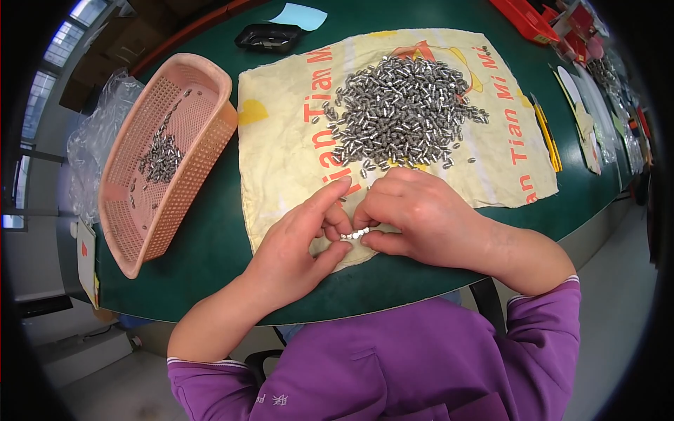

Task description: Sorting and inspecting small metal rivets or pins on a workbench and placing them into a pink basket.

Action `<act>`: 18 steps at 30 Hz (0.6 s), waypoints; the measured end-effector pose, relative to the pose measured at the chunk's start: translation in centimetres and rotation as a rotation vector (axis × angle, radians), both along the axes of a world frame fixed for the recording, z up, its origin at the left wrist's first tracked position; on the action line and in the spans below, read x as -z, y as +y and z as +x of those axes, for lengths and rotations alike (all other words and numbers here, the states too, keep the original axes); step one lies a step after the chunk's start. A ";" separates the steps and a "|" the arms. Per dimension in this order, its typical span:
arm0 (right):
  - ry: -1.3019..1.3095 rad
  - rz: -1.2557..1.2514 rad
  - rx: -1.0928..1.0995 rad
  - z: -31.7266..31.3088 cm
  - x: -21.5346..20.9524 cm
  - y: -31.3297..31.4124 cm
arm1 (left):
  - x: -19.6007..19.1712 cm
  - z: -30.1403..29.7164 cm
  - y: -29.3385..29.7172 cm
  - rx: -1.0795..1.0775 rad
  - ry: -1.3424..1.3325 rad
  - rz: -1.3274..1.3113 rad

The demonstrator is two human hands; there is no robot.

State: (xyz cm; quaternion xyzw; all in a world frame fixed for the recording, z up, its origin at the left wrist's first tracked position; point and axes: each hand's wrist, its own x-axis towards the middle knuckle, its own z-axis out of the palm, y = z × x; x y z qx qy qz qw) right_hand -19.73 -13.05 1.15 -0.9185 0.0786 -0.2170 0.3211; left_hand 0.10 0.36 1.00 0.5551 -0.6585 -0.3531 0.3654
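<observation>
At lower centre, the left hand (298,242) and right hand (414,214) pinch a short row of small shiny metal pieces (356,234) between their fingertips over the printed yellow cloth (281,151); a loosened pinch could scatter them.

Daylight is entering through windows (53,52) at upper left; a green worktable (210,238) is occupying the view, grey floor (618,295) lying beneath.

Small-parts workshop / assembly bench.
Green worktable (210,245) w/ big heap of small metal pieces (400,105) on a printed cloth (281,140), more in a pink plastic basket (203,84); red bins (523,17) at far edge, bare concrete floor (611,281), windows (56,49) at left.
</observation>
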 end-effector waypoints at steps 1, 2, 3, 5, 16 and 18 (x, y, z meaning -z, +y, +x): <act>0.000 0.000 0.001 0.0 0.0 0.0 | 0.0 0.0 0.0 -0.002 -0.002 0.000; 0.002 0.002 0.000 0.0 0.0 0.0 | 0.0 0.0 0.0 -0.004 -0.003 0.000; 0.002 0.005 -0.003 0.0 0.0 0.0 | 0.0 0.0 0.0 -0.004 -0.004 0.000; 0.003 0.001 -0.003 0.1 0.0 -0.1 | 0.1 0.2 0.1 -0.004 -0.001 0.002; 0.014 0.006 -0.007 -0.1 -0.1 -0.1 | -0.1 0.1 0.1 -0.039 -0.060 -0.022; 0.021 -0.001 -0.012 -0.2 -0.2 -0.1 | -0.1 0.1 0.2 -0.056 -0.105 -0.021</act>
